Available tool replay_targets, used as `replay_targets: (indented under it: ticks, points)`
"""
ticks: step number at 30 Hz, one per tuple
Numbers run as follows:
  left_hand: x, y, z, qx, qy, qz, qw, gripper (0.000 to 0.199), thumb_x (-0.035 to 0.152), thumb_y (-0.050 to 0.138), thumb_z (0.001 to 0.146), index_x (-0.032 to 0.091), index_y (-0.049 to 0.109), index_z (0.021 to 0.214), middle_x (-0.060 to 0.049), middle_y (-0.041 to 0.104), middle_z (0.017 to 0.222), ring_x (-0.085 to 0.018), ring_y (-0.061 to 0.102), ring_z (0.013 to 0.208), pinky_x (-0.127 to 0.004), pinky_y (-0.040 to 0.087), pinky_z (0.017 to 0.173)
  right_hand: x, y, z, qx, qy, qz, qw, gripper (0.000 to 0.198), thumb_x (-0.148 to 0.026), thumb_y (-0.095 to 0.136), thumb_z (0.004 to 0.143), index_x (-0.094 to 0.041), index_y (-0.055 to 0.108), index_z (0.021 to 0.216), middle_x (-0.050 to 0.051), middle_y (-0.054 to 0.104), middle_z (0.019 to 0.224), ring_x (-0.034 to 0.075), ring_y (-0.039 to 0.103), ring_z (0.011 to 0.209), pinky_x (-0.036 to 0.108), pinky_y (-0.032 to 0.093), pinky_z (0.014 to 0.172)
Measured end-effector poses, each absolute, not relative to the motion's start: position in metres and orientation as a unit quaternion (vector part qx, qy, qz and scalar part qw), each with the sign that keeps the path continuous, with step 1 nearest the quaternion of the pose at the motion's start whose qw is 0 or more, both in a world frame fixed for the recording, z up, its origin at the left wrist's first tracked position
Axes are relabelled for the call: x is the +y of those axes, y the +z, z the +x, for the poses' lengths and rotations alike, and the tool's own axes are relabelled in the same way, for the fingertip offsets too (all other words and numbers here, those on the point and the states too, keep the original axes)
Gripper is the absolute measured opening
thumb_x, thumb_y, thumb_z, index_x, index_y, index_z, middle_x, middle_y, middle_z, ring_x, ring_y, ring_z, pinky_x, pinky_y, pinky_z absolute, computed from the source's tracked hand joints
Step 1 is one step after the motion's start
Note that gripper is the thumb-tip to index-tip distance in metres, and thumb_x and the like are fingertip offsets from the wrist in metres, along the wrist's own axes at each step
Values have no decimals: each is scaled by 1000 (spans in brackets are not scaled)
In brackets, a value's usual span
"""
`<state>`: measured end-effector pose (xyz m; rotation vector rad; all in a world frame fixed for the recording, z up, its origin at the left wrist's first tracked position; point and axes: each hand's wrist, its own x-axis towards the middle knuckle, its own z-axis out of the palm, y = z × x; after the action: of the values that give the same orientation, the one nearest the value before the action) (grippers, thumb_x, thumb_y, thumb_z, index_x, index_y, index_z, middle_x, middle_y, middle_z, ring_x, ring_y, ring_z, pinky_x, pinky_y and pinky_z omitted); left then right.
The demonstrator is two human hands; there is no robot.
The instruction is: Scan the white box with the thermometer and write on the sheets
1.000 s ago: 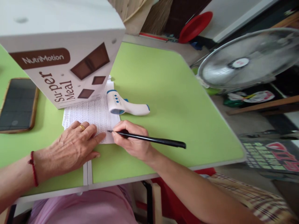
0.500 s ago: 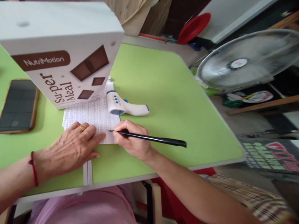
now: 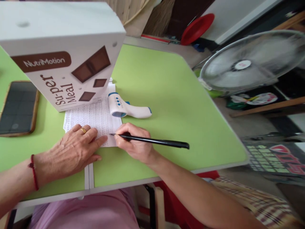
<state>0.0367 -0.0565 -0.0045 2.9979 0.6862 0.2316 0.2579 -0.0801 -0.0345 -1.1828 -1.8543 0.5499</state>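
A sheet of paper (image 3: 95,118) covered in rows of small handwriting lies on the green table. My left hand (image 3: 79,148) rests flat across its lower left part, fingers stretched out and holding nothing. My right hand (image 3: 134,143) pinches a black pen (image 3: 157,141), whose tip touches the paper near its lower right edge. A white and blue infrared thermometer (image 3: 130,108) lies on its side, partly over the paper's right edge. The tall white NutriMotion box (image 3: 78,71) stands at the paper's far end and hides part of it.
A smartphone (image 3: 19,108) in a brown case lies left of the box. The green table (image 3: 171,105) ends in a pale rim at right and front. Beyond it stand a fan (image 3: 241,65), a red basin (image 3: 197,29) and a printed bag (image 3: 274,157).
The pen tip and my right hand have shifted very slightly to the left. My left hand stays in place on the paper.
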Motion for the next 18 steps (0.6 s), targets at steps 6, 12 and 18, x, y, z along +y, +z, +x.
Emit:
replay_targets:
  ticks: [6, 12, 18]
  points:
    - [-57, -3, 38, 228, 69, 971, 35, 33, 28, 65, 85, 16, 53, 113, -6, 53, 89, -21, 47, 74, -34, 33, 67, -81, -35, 259, -733, 201, -488, 430, 15, -15, 56, 78, -23, 49, 67, -5, 54, 55, 10, 48, 48, 22, 41, 47]
    - [-56, -3, 39, 226, 68, 971, 34, 34, 28, 65, 85, 16, 52, 115, -6, 53, 89, -22, 48, 74, -35, 35, 67, -81, -33, 258, -741, 205, -486, 415, 14, -16, 57, 78, -22, 49, 67, -5, 55, 55, 9, 49, 48, 22, 41, 47]
    - [-56, -4, 38, 223, 72, 972, 31, 36, 28, 65, 85, 15, 52, 116, -6, 53, 89, -22, 47, 74, -35, 35, 67, -80, -34, 258, -732, 198, -489, 431, 16, -15, 56, 78, -23, 48, 67, -6, 53, 55, 9, 47, 47, 21, 40, 47]
